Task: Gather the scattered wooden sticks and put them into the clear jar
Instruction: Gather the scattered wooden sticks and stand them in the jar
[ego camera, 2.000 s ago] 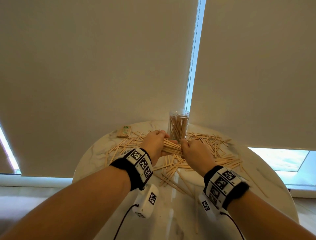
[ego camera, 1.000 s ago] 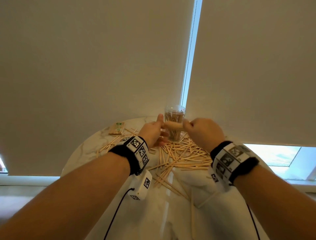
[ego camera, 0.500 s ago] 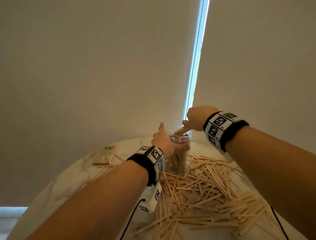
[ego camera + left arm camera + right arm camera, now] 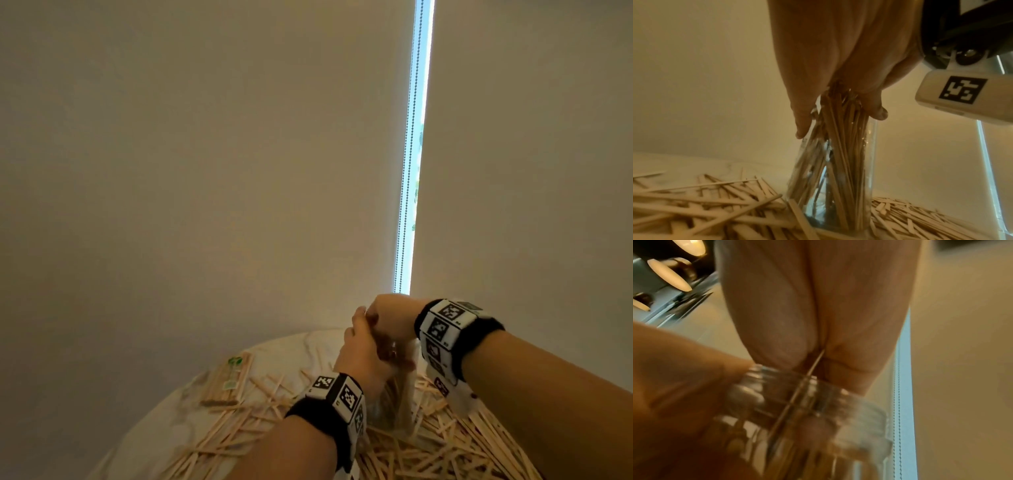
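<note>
— Over the jar's mouth, what are the two hands doing?

— The left hand (image 4: 359, 356) is wrapped round the upper part of the clear jar (image 4: 840, 170), fingers curled about its neck. The right hand (image 4: 387, 317) sits directly above the rim, fingers closed around the top ends of a bundle of sticks (image 4: 840, 129) that stands inside the jar.

— Do the hands touch?

— From the head camera the left thumb lies against the right hand's knuckles. The right wrist view is blurred, yet one thin stick shows running from between the fingers down through the threaded rim.

— And where is the jar?

— Upright on the round marble table (image 4: 161, 431), towards its far edge, with loose wooden sticks (image 4: 222, 442) heaped all about its base.

— Anything else on the table?

— A wrapped pack of sticks (image 4: 227, 383) lies flat near the far left edge, apart from the jar. Behind the table hang pale roller blinds (image 4: 205, 154), with a bright strip between them.
</note>
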